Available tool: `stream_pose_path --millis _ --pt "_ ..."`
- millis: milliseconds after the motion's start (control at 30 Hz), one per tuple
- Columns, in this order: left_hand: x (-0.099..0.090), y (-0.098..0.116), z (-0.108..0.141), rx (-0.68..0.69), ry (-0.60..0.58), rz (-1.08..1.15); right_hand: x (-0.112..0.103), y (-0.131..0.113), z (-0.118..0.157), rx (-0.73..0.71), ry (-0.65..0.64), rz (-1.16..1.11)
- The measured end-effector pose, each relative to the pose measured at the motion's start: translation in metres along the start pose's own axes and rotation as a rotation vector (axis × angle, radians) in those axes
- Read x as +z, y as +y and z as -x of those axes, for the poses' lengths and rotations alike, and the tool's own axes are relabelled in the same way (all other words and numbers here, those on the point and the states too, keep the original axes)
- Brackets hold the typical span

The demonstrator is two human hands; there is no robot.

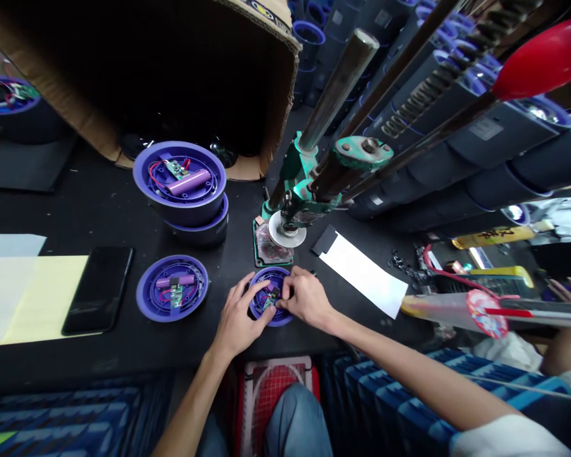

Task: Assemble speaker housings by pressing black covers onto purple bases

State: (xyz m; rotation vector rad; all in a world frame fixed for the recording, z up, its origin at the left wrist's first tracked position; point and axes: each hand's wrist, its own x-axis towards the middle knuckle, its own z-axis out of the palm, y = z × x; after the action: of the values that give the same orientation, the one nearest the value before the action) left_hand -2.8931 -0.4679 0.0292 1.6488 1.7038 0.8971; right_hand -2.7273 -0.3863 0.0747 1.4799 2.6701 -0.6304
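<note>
Both of the person's hands work close together at the near edge of a black workbench (pixel 75 355). The left hand (pixel 240 314) is curled, its fingers bent over a purple round housing (pixel 281 321). The right hand (pixel 304 297) is also closed in, its fingertips (pixel 279 303) bunched at a small black part (pixel 274 292) beside a green circuit board (pixel 268 302) inside that housing. From here, I cannot tell how firmly either hand grips.

The housing sits flat on the bench directly in front of the person. Taking the far side of the bench as 12 o'clock, a second open housing (pixel 172 289) lies at 9 o'clock, holding a purple cell (pixel 168 281). Two stacked housings (pixel 183 216) stand at 11 o'clock, and a smartphone (pixel 98 291) lies face-up beyond the second housing, toward 9 o'clock. A green hand press (pixel 309 184) rises at about 12 o'clock, and a white paper strip (pixel 364 273) lies at 2 o'clock. At 3 o'clock, a co-worker's hand (pixel 568 292) shows at the far edge.
</note>
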Motion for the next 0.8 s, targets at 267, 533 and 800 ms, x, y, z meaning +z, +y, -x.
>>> stream_pose_path --millis 267,533,800 --pt "0.007 0.012 0.003 -0.092 0.183 0.018 -0.027 -0.022 -0.005 0.024 0.133 -0.171" --pt "-0.025 0.016 0.068 -0.083 0.599 0.004 -0.080 -0.138 -0.062 -0.618 0.915 0.031" --pt "-0.145 0.018 0.046 -0.648 0.834 -0.233 -0.073 -0.129 -0.026 -0.555 0.688 0.010"
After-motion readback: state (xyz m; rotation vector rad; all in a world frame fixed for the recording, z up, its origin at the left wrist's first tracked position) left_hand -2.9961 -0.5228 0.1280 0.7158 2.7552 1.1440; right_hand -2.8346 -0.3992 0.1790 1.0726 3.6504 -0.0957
